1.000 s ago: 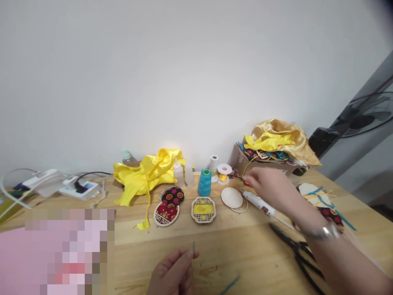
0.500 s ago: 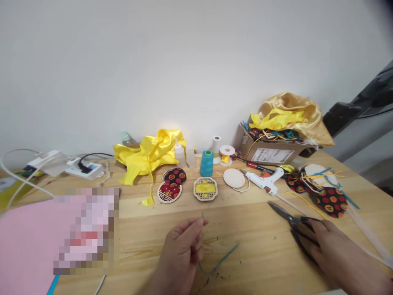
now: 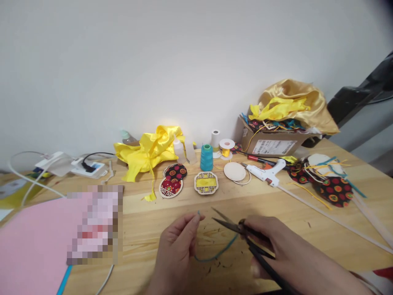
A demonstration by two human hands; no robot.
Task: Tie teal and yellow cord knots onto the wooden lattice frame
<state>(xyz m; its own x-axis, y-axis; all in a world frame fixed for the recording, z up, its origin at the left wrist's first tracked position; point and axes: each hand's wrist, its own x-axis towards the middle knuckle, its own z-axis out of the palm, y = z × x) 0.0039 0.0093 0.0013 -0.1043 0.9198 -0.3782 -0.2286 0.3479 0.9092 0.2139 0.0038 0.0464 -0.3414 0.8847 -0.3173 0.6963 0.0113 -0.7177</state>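
My left hand [image 3: 179, 246] pinches a teal cord [image 3: 216, 257]; a short tip of it sticks out above the thumb and the rest curves below toward the right. My right hand [image 3: 276, 241] grips black-handled scissors [image 3: 236, 229], whose blades are parted and point left, a little way from the pinched tip. Beyond my hands lies a wooden lattice frame with yellow fabric [image 3: 206, 183]. Behind that frame stands a cone of teal thread [image 3: 206, 157]. Left of it are a round lattice piece with red fabric [image 3: 171, 188] and a dark patterned fabric piece [image 3: 175, 172].
A white glue gun [image 3: 266, 173] lies right of a pale wooden disc [image 3: 234, 171]. Farther right is a cardboard box [image 3: 270, 143] heaped with fabric. Yellow satin [image 3: 150, 151] is bunched at the back. A pink sheet [image 3: 33, 241] covers the left side; power strips [image 3: 89, 168] sit behind it.
My right hand has lifted the scissors from the right side and brought them left, close to my left hand, with the blades now spread. My left hand still pinches the cord.
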